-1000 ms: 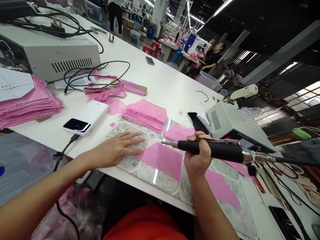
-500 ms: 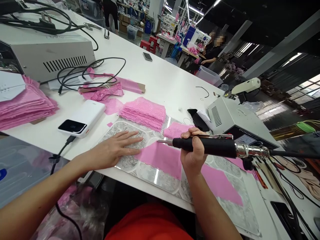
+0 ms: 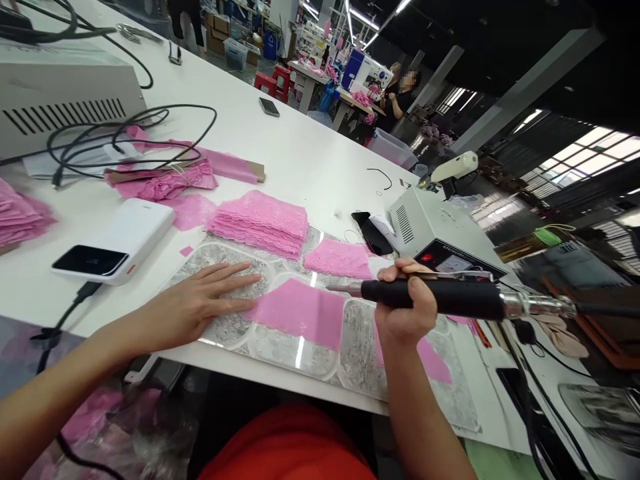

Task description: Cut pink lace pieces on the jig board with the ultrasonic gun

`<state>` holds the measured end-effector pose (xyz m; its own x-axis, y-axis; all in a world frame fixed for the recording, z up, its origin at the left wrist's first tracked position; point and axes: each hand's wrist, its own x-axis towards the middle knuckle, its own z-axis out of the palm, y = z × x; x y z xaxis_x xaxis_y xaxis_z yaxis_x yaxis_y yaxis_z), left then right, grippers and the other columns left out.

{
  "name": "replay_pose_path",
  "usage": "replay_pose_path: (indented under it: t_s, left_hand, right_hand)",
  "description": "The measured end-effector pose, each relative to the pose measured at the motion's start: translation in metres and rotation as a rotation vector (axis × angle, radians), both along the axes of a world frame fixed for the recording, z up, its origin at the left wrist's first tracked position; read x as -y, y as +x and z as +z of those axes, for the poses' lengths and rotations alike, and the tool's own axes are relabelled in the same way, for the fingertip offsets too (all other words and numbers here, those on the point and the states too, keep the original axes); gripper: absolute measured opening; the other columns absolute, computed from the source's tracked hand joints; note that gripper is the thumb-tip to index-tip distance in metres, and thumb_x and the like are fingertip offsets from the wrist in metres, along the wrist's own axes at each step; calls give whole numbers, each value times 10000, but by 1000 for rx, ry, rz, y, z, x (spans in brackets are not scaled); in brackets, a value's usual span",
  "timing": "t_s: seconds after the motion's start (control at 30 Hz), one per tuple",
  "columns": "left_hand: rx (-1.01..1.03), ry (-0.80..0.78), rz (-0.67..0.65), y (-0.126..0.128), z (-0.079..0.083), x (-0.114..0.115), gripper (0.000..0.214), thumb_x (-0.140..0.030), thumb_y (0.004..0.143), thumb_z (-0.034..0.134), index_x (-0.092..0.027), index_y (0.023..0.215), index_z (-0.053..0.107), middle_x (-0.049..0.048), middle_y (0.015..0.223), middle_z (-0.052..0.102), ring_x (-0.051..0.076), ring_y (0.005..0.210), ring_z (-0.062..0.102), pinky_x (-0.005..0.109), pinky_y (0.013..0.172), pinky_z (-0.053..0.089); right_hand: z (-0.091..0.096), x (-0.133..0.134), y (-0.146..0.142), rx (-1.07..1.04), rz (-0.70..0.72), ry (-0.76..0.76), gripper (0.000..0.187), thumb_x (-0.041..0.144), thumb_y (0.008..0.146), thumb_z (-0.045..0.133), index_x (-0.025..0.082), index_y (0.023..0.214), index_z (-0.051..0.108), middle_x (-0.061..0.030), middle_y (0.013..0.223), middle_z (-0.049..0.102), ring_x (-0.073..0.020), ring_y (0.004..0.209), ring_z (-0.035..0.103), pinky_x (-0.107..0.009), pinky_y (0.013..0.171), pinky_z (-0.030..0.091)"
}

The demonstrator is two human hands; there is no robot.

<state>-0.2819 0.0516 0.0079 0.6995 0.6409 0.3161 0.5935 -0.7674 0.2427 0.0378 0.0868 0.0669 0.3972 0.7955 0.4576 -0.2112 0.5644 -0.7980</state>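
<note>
Gripping a black cylindrical metal-tipped tool (image 3: 465, 297) firmly in the right hand (image 3: 406, 319), right of centre! Resting the left hand (image 3: 195, 303), spread flat, at the left edge of a thin pink fabric piece (image 3: 303, 310), mid-frame; hard to tell if touching cloth with the tool.

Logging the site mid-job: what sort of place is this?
Most likely a garment workshop: a sewing machine stands in the background, pink fabric pieces are stacked nearby, and a single pink piece lies beside the left hand.

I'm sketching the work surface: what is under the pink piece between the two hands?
A grey patterned board shows around the pink piece; whatever lies directly beneath is covered from view.
</note>
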Motion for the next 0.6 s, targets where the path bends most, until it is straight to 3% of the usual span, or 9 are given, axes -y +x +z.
replay_pose_path:
  t_s: [0.13,0.23,0.3,0.43,0.6]
  left_hand:
    - [68,42,-7,-6,-2,-1,624,-68,851,444,-382,1387,502,-31,1513,429,252,1414,377,460,1154,354]
    - [200,101,-3,6,3,0,566,-94,885,455,-373,1375,501,-20,1410,554,222,1357,453,420,1126,394]
    - [231,138,10,28,8,2,471,-101,910,465,-319,1316,561,7,1287,645,203,1263,537,381,1083,430]
    - [204,178,-15,96,14,2,272,-164,981,438,-189,1081,690,63,1082,722,188,1064,637,352,974,486]
    - [134,164,-27,156,8,-7,263,-240,993,452,-144,1043,692,95,1114,710,231,1070,635,407,967,485]
  right_hand:
    - [-3,9,32,16,-95,-13,105,267,642,555,185,694,597,9,772,552,-94,563,513,-291,588,431]
    - [-8,12,43,-3,-121,-21,108,264,631,552,185,691,593,7,772,550,-95,561,507,-291,581,429]
    - [-10,11,46,-11,-128,-12,115,265,633,546,183,701,587,3,783,547,-92,561,501,-291,580,427]
    - [-12,10,46,-31,-127,-2,118,274,655,531,180,721,562,-5,806,532,-89,568,491,-295,588,424]
    - [-13,12,48,-72,-107,-17,128,288,647,545,187,721,572,-6,813,537,-88,568,491,-295,590,431]
